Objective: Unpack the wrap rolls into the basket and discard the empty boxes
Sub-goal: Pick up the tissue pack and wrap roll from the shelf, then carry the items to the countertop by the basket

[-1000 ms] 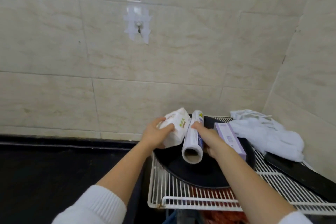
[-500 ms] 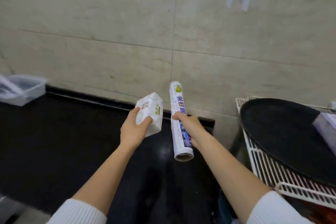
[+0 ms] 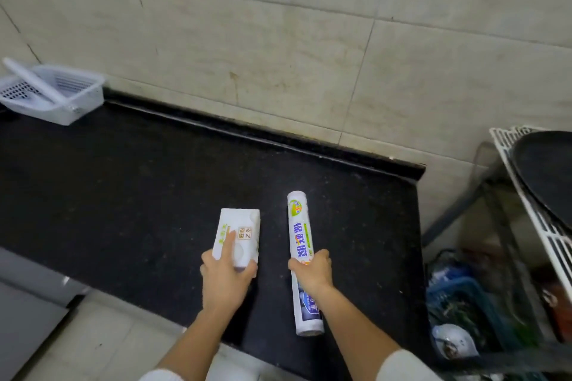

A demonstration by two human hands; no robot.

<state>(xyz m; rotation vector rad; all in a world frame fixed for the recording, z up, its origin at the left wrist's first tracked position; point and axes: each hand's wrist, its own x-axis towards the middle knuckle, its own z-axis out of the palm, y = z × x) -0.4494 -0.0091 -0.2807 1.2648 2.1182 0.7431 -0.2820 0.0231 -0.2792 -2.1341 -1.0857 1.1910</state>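
Left hand [image 3: 225, 280] grasping a small white box [image 3: 237, 237] at its near end, index finger lying along the top face. Right hand [image 3: 311, 271] clenching around a long wrap roll [image 3: 301, 257] at mid-length, roll pointing toward 12 o'clock with its open end facing 6 o'clock. Box and roll lying side by side, apart, low over the black tabletop [image 3: 123, 189]; contact with the surface cannot be told. Showing a wide bare stretch of tabletop toward 10 o'clock, running to a white basket [image 3: 72, 100] sitting against the tiled wall [image 3: 278, 56] at the far left edge. Holding a long white roll [image 3: 31, 82] slanting inside that basket. Tabletop's right edge lying just past the wrap roll at 3 o'clock, dropping to a gap before a white wire rack [image 3: 532, 219] carrying a dark round tray [image 3: 548, 176]. Near edge passing under both forearms at 6 o'clock.
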